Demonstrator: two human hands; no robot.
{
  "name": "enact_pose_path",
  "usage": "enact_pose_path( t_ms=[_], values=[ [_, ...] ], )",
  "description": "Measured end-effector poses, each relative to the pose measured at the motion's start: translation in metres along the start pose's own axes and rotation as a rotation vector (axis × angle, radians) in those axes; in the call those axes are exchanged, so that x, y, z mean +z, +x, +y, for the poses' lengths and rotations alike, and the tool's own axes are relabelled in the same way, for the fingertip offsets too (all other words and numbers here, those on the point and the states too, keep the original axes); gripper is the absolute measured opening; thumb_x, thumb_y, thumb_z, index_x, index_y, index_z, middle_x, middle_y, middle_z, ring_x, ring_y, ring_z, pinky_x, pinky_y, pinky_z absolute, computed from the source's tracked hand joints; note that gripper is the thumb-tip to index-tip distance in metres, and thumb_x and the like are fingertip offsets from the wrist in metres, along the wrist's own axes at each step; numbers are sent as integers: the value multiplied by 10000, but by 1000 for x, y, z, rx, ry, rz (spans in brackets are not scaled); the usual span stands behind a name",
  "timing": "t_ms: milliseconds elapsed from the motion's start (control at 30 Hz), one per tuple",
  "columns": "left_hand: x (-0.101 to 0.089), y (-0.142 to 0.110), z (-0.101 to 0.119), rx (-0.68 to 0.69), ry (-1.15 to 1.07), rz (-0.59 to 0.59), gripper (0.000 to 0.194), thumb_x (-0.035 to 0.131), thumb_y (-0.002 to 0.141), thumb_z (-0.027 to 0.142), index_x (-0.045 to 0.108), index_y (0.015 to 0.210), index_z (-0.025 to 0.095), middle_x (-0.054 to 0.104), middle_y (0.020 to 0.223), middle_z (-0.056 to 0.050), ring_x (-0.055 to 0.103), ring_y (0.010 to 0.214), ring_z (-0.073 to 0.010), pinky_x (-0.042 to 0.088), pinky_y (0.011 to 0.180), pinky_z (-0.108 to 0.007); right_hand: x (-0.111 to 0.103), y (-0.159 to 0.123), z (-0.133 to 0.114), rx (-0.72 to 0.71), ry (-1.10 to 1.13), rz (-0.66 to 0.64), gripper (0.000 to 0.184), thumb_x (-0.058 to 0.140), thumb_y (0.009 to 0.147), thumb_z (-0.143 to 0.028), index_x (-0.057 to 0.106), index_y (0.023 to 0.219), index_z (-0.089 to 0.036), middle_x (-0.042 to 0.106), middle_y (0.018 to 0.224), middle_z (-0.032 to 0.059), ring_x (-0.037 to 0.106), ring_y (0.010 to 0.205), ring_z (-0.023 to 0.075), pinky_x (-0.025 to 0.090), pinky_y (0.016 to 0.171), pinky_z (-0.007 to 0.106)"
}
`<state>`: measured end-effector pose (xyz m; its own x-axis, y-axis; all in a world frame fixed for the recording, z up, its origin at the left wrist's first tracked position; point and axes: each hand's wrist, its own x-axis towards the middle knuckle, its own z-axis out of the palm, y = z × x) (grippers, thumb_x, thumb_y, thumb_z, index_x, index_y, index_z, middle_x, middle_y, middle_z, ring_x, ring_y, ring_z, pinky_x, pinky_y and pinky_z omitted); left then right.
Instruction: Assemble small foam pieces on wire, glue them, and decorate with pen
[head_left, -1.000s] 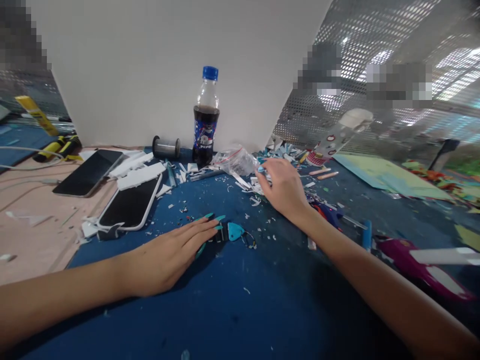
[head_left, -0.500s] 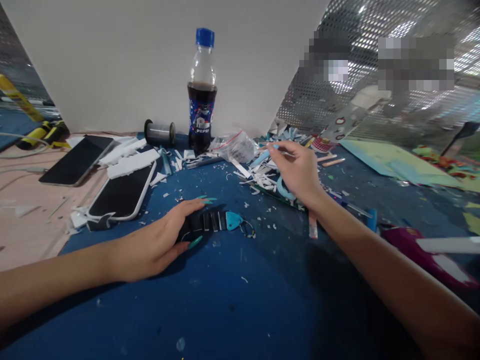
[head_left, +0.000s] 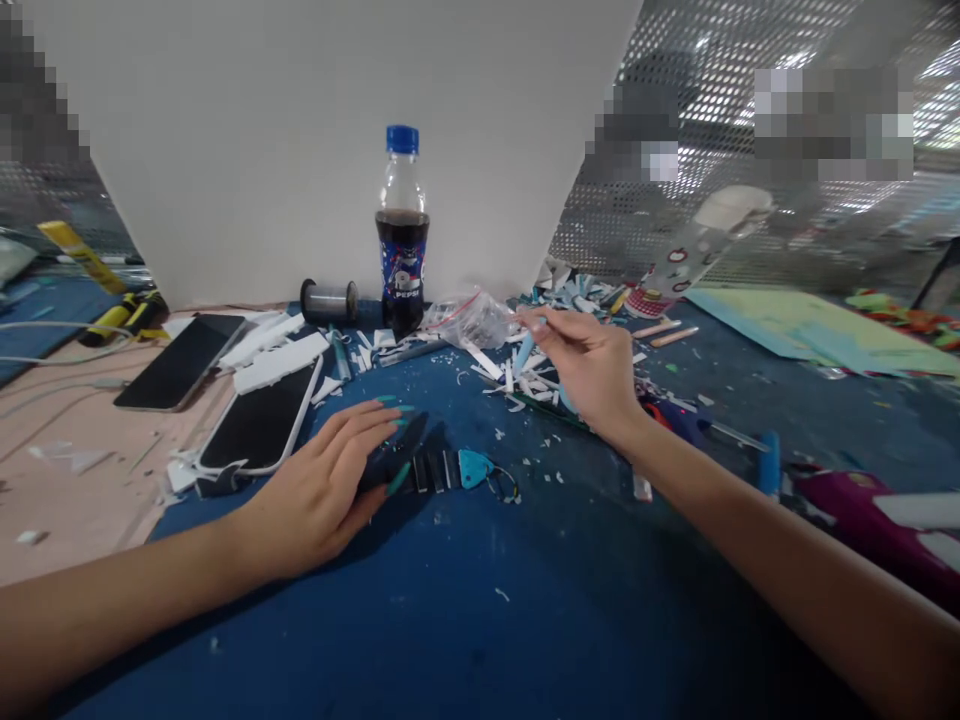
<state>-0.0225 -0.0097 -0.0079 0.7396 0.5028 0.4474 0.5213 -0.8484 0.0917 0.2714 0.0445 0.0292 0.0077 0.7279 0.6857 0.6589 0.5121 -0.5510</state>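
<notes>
My left hand [head_left: 330, 485] lies at the left of a black segmented keychain [head_left: 431, 472] with a blue triangular end and a metal ring. Its fingers are stretched out and its thumb is beside the black segments, whose left end the hand hides. My right hand [head_left: 592, 365] is above a heap of white and light-blue scraps [head_left: 536, 382], thumb and fingertips pinched together. Whatever the pinch holds, if anything, is too small to make out. A clear zip bag [head_left: 480, 322] lies just left of those fingertips.
A Pepsi bottle [head_left: 403, 265] stands before a white panel [head_left: 315, 150], beside a wire spool [head_left: 328, 302]. Two phones, one black [head_left: 180, 362] and one white-edged [head_left: 259, 420], lie left. A drinking bottle [head_left: 686, 250], pencils [head_left: 675, 336] and a purple item [head_left: 862, 510] are right.
The view has tilted up, so things sit lower. My left hand has drawn back leftward from the keychain, uncovering more fingers. My right hand stays pinched by the scraps.
</notes>
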Motion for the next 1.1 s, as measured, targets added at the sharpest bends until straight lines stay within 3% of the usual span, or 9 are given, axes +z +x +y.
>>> enact_pose_path(
  t_ms=[67,167,300,467,600,733,833,933,1100],
  values=[
    [-8,5,-7,-26,210,-4,389,436,916,186,360,1283,81,549,1234,-203,495,1182,-312,465,990,-502,1,-3,-5,-62,-17,-51,142,639,847,-286,751,931,-258,747,950,34,643,957,232,482,898,453],
    [-25,16,-24,-205,471,-121,354,385,939,262,435,1242,85,576,1173,-203,543,1081,-334,486,903,-501,4,-10,-14,-144,4,-184,151,646,834,-213,750,928,-271,754,920,8,650,909,206,505,863,409],
    [-33,38,-49,-224,522,-228,431,358,950,336,413,1264,46,574,1152,-194,530,1105,-316,466,919,-444,4,-13,-18,-138,11,-232,268,512,916,-192,698,1100,-249,727,1070,37,671,955,185,550,831,365],
    [-11,72,-67,-150,542,-300,503,403,940,312,365,1326,-9,551,1204,-236,517,1121,-325,443,924,-427,3,-13,-5,-127,-80,-280,293,479,926,-194,688,1130,-194,627,1260,89,608,1141,233,515,943,427],
    [8,90,-71,-117,541,-356,483,449,917,228,377,1326,-19,565,1177,-237,540,1080,-315,476,862,-402,14,-20,4,-183,-141,-430,211,586,853,-173,744,979,-233,671,1197,52,636,1079,234,521,924,415],
    [16,97,-70,-99,531,-412,395,421,942,177,417,1320,64,599,1114,-160,585,1020,-256,513,821,-397,17,-24,0,-156,-194,-357,213,539,900,-270,716,977,-180,671,1151,113,607,1073,246,472,933,425],
    [18,99,-67,-115,516,-445,341,527,920,279,507,1234,148,589,1154,-93,602,1005,-212,529,841,-411,13,-23,-7,-109,-231,-246,374,406,962,-314,660,755,-133,683,898,147,619,886,232,462,800,373],
    [20,104,-64,-202,519,-447,339,554,905,335,540,1186,147,583,1174,-94,602,1010,-213,531,846,-421,11,-25,-13,-85,-234,-248,571,312,982,-430,481,499,-176,545,522,53,518,532,140,381,567,272],
    [25,120,-59,-408,543,-440,346,553,905,339,536,1192,147,580,1181,-97,602,1009,-213,532,843,-420,16,-36,-22,-87,-236,-287,637,187,988,-459,347,434,-189,405,412,5,349,388,80,221,462,253]
  ],
)
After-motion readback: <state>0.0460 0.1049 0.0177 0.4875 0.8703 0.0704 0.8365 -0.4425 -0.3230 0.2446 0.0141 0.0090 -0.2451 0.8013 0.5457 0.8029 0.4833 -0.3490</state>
